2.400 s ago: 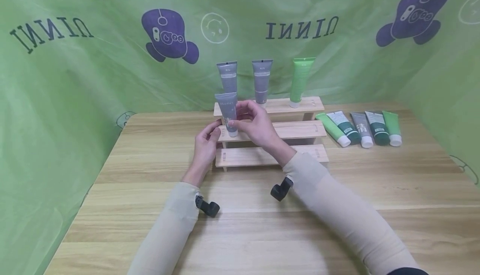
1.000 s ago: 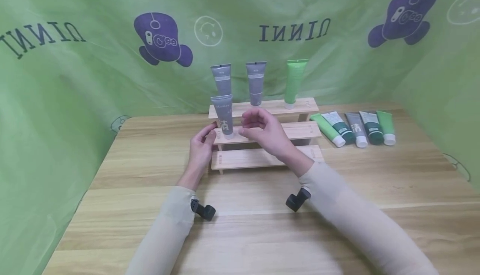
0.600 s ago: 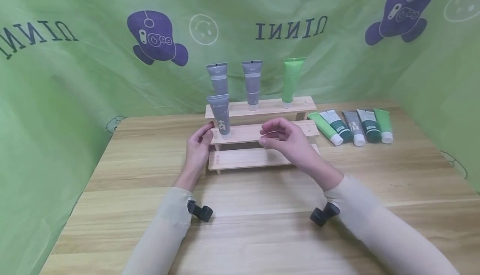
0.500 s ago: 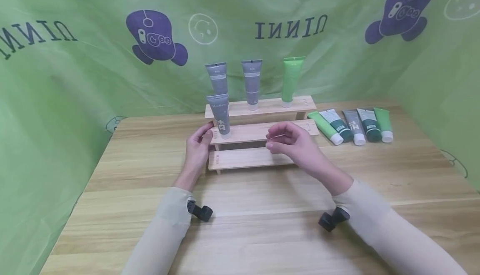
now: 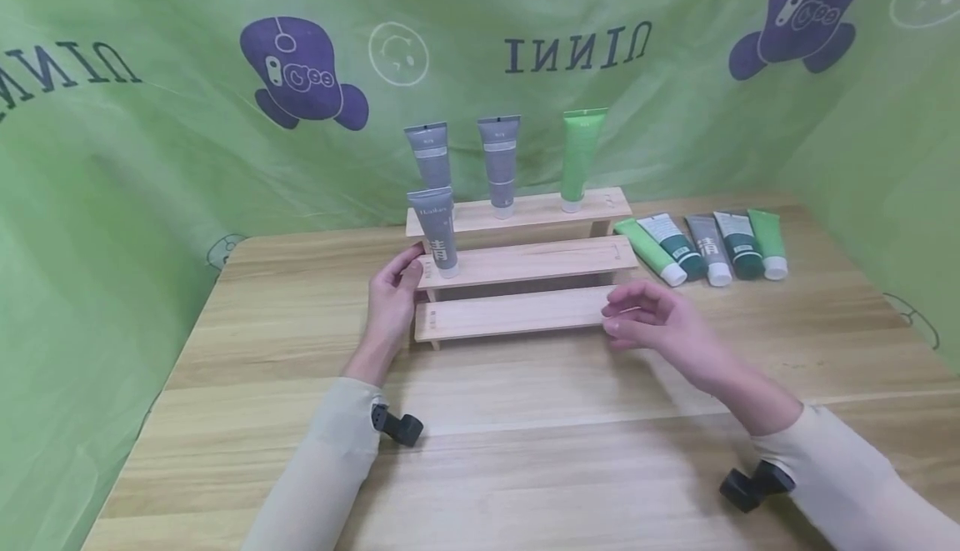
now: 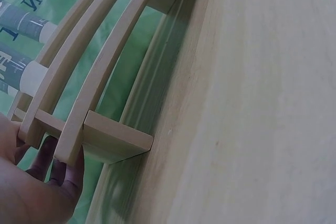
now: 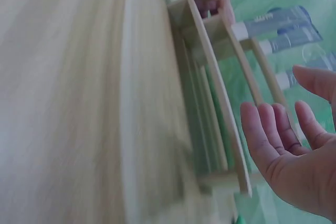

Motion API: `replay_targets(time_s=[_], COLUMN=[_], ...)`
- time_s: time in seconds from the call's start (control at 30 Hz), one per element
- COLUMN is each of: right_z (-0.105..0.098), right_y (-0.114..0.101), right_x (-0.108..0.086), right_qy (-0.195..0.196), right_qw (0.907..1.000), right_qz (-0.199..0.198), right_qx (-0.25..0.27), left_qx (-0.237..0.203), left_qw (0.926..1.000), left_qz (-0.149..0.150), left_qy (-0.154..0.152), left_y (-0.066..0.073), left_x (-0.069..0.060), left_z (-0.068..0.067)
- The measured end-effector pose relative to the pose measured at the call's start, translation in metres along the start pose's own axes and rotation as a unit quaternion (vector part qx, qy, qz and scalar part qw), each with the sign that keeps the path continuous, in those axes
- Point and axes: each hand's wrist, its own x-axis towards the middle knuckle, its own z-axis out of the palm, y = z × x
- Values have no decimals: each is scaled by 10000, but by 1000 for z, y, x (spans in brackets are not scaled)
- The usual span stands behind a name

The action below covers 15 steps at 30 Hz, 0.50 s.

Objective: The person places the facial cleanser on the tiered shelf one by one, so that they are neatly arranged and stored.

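Note:
A three-step wooden display rack [image 5: 532, 261] stands on the table. My left hand [image 5: 390, 299] grips its left end; in the left wrist view the fingers [image 6: 73, 174] curl round the board ends. Close by, a grey squeeze tube [image 5: 437, 230] stands cap-down at the left of the middle step. On the top step stand two grey tubes, one at left [image 5: 430, 155] partly hidden and one in the centre [image 5: 500, 163], plus a green tube [image 5: 582, 159] at right. My right hand [image 5: 667, 330] hovers by the bottom step's right end, fingers loosely bent, holding nothing.
Right of the rack several tubes lie in a row on the table [image 5: 555, 468]: a green tube [image 5: 651, 252], a white-and-dark-green tube [image 5: 675, 247], a grey tube [image 5: 707, 249], and others. A green printed cloth [image 5: 465, 1] hangs behind and at both sides.
My right hand has let go of the grey tube, which now stands on the middle step, and moved right and toward me. My left hand has stayed at the rack's left end.

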Motion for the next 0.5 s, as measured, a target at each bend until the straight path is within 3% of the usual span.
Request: replay_targets(time_s=[0.3, 0.5], right_z=[-51, -87], right_y=[20, 31], right_x=[-26, -40], right_qy=[329, 421], right_qw=[9988, 9988], right_qz=[145, 225], right_qx=[-344, -117], left_qx=[17, -27], left_qw=[10000, 9999], left_qz=[44, 128], left_qy=[-8, -39], left_y=[2, 0], left_x=[-1, 0], left_z=[-1, -1])
